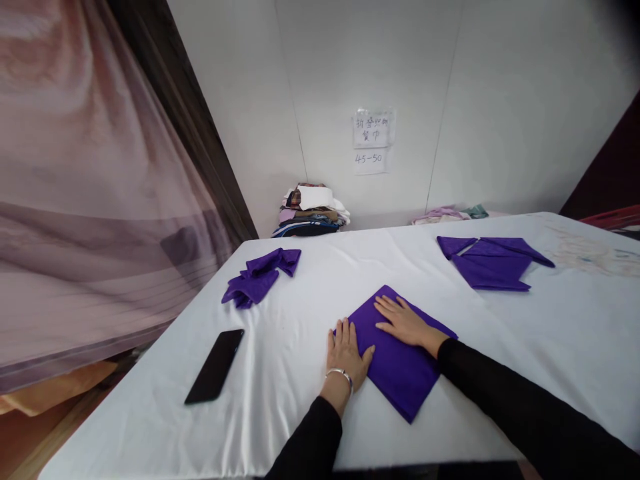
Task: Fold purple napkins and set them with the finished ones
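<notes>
A purple cloth napkin (pixel 395 373) lies folded flat on the white-covered table, one corner pointing away from me and one toward me. My left hand (pixel 347 350) rests at its left corner with the fingers stretched out, partly on the cloth and partly on the tablecloth; a bracelet circles the wrist. Flat on the upper right part of the napkin lies my right hand (pixel 404 321), fingers spread. Neither hand grips anything. The fabric under both palms is hidden.
Left of the napkin are a crumpled purple cloth (pixel 255 280) and a black phone (pixel 215 367). A folded purple cloth (pixel 493 263) sits at the far right of the white tablecloth (pixel 565 347). Behind the table are stacked fabrics (pixel 313 213) and a wall with paper signs (pixel 373 140).
</notes>
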Motion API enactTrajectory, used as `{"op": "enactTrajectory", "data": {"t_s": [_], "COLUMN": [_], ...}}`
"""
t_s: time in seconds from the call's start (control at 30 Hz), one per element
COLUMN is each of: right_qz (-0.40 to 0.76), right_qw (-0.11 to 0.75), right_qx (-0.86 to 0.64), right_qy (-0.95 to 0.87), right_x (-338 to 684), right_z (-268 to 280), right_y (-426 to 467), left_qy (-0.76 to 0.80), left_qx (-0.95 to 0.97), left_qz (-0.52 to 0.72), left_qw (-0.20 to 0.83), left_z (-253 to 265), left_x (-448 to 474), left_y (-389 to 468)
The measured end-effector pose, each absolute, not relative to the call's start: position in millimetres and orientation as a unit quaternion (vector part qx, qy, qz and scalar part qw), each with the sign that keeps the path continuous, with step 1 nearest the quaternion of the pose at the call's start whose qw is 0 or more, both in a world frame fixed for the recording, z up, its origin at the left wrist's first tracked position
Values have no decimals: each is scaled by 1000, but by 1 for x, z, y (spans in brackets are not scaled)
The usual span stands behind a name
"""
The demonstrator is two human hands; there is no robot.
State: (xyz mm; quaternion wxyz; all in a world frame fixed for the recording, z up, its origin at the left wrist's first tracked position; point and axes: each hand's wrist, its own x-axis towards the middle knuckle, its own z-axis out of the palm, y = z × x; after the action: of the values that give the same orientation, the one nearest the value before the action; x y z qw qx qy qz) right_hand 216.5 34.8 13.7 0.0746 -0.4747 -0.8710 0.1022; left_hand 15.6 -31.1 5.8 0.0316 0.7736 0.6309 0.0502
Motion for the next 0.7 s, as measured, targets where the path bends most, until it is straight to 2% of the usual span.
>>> {"op": "enactTrajectory", "data": {"t_s": [0.2, 0.33, 0.57, 0.7], "right_qz": [66, 60, 98, 99], "right_qw": [52, 46, 80, 78], "right_qx": [-586, -635, -454, -464], "right_qy": [-806, -769, -882, -877], "right_x": [287, 291, 209, 214], "right_z": [4, 10, 21, 14], "right_y": [53, 37, -12, -12], "left_qy": [635, 635, 636, 637], "left_qx": [770, 771, 770, 770], "left_qz": [46, 40, 31, 34], "left_qw": [41, 43, 41, 38], "left_z": [8, 11, 13, 12], "left_x": [17, 17, 17, 17], "left_y": [-31, -30, -32, -33]}}
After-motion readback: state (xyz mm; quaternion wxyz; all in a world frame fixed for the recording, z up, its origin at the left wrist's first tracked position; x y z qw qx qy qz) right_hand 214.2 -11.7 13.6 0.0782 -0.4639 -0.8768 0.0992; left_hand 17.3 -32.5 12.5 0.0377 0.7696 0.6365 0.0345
